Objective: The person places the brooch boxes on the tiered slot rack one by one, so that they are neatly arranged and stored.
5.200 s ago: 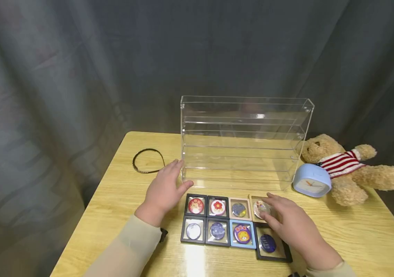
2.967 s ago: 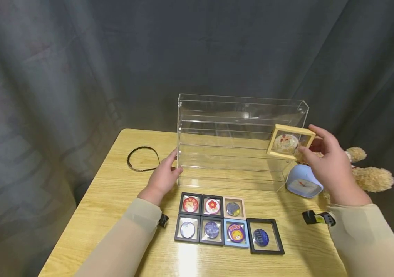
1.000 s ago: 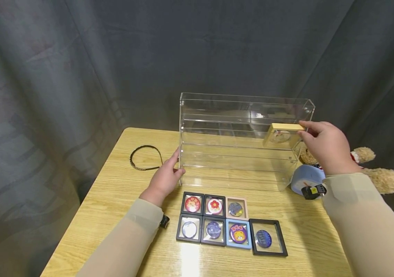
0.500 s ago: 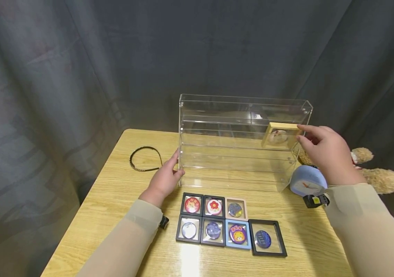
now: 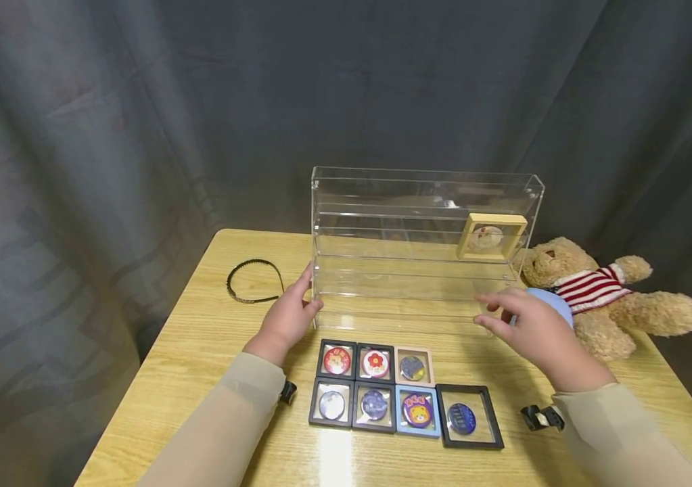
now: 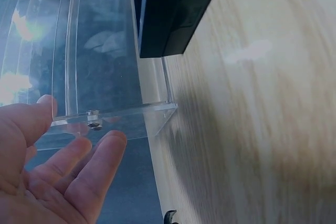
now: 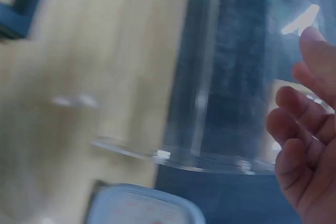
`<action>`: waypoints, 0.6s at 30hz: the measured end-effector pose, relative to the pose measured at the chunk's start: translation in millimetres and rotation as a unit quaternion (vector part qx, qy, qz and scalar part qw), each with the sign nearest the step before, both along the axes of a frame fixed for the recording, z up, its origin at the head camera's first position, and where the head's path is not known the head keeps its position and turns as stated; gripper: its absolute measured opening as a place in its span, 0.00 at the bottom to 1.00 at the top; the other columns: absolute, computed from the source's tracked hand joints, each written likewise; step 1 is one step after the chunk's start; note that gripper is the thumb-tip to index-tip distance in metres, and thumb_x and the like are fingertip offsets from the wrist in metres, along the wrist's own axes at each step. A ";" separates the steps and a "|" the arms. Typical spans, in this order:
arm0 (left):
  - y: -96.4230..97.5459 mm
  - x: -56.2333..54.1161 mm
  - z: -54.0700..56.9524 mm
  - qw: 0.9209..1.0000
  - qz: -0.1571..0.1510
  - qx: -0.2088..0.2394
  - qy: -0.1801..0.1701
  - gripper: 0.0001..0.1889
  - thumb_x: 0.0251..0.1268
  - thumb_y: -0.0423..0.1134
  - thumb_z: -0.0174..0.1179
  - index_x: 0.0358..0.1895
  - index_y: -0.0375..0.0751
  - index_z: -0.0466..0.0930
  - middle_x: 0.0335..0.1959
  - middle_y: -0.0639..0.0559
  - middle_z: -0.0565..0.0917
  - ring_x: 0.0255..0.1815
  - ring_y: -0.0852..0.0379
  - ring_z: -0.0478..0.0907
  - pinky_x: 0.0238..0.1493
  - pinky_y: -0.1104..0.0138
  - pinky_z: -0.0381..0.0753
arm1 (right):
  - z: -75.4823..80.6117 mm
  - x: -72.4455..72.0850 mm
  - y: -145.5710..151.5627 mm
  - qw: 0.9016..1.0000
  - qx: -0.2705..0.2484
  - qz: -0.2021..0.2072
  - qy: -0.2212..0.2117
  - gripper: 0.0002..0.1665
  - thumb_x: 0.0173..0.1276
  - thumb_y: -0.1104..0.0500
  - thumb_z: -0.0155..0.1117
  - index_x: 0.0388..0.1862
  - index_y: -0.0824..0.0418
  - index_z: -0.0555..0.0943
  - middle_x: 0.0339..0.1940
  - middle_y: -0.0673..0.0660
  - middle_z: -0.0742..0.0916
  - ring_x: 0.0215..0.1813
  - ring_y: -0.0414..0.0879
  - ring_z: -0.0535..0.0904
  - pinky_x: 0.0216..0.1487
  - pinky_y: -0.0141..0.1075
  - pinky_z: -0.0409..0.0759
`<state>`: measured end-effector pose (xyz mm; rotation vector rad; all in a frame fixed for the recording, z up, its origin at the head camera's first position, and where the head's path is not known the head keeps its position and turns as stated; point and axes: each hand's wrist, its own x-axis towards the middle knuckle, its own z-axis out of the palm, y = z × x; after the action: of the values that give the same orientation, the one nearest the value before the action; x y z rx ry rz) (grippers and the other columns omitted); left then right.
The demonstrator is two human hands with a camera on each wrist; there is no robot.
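Note:
My left hand (image 5: 287, 316) holds the left side of a clear acrylic display shelf (image 5: 419, 257), thumb at the front and fingers along the outer side panel. In the left wrist view the fingers (image 6: 97, 174) lie against that panel near a metal fitting. On a middle tier at the right end stands a yellow-framed display box (image 5: 466, 237) with a round pale badge, upright and apart from either hand. My right hand (image 5: 531, 331) is in front of the shelf's lower right part, fingers loosely bent, holding nothing. Nearest below it lies a larger black display frame (image 5: 494, 416) with a dark blue badge.
Several small framed badges lie in two rows before the shelf, among them a blue frame (image 5: 400, 410) and a pink frame (image 5: 400, 368). A black headband (image 5: 233, 287) lies left. A blue alarm clock (image 5: 555, 302), partly hidden, and a teddy bear (image 5: 601, 291) are at right.
My right hand carried the yellow-framed box from the table to the shelf, let go of it, and moved down toward the table. My left hand has stayed at the shelf's left side.

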<state>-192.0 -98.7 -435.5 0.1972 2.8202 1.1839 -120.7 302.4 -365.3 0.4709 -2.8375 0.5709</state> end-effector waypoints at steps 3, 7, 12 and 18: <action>0.0 0.0 -0.4 1.000 -0.001 -0.001 0.001 0.44 0.73 0.47 0.59 0.76 0.82 0.34 0.72 0.50 0.68 0.51 0.44 0.80 0.53 0.46 0.79 | -18.2 5.4 -2.5 0.999 0.001 0.018 -0.041 0.19 0.62 0.53 0.75 0.51 0.58 0.87 0.39 0.51 0.85 0.31 0.40 0.73 0.28 0.36 0.73; -0.1 -0.2 -1.4 1.000 -0.001 0.002 0.003 0.45 0.73 0.45 0.59 0.76 0.82 0.35 0.72 0.49 0.69 0.51 0.44 0.81 0.53 0.45 0.79 | -37.8 12.1 -2.8 0.994 0.005 0.030 -0.104 0.17 0.61 0.54 0.75 0.47 0.58 0.87 0.37 0.49 0.84 0.32 0.39 0.72 0.30 0.35 0.74; 0.8 -0.8 -3.6 1.000 0.001 0.006 0.006 0.46 0.72 0.44 0.60 0.76 0.83 0.35 0.71 0.48 0.69 0.49 0.45 0.81 0.51 0.47 0.80 | -54.5 19.1 4.4 0.984 -0.003 0.030 -0.176 0.18 0.57 0.52 0.77 0.44 0.59 0.88 0.36 0.47 0.83 0.33 0.40 0.74 0.32 0.37 0.76; 0.3 -0.8 -2.7 1.000 0.003 0.003 0.003 0.46 0.72 0.44 0.60 0.75 0.83 0.34 0.72 0.50 0.69 0.51 0.44 0.80 0.55 0.45 0.77 | -68.3 23.8 10.3 0.978 -0.011 0.043 -0.204 0.16 0.55 0.50 0.79 0.40 0.55 0.89 0.35 0.43 0.83 0.33 0.37 0.76 0.32 0.35 0.77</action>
<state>-192.7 -98.3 -438.2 0.1946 2.8255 1.1943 -96.9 312.7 -433.6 0.5279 -3.2029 0.7972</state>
